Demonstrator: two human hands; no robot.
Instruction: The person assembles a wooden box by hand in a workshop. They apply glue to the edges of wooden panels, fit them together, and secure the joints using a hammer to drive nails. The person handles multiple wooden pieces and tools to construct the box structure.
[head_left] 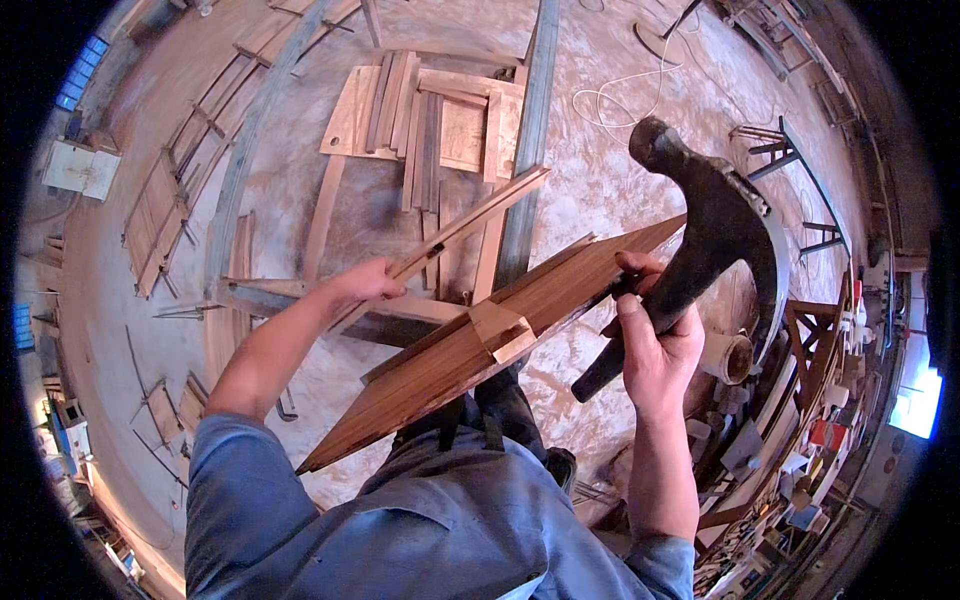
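**Hammer (pixel 708 222) in my right hand (pixel 660 352), wooden strip (pixel 478 216) in my left hand (pixel 368 281)**

My right fingers wrap the dark handle, the head tilted up and the claw curving down on the right. My left fist is closed around the strip, which slants up and away. Below and between my hands, a brown wooden panel (pixel 395 408) lies slantwise before my body, a short wooden block (pixel 503 330) across its middle. Beyond, loose slats (pixel 396 100) lie on a pale board (pixel 348 110).

L hand (pixel 372 281) grips wd. strip (pixel 480 214); R hand (pixel 662 350) w/ hammer (pixel 708 215).
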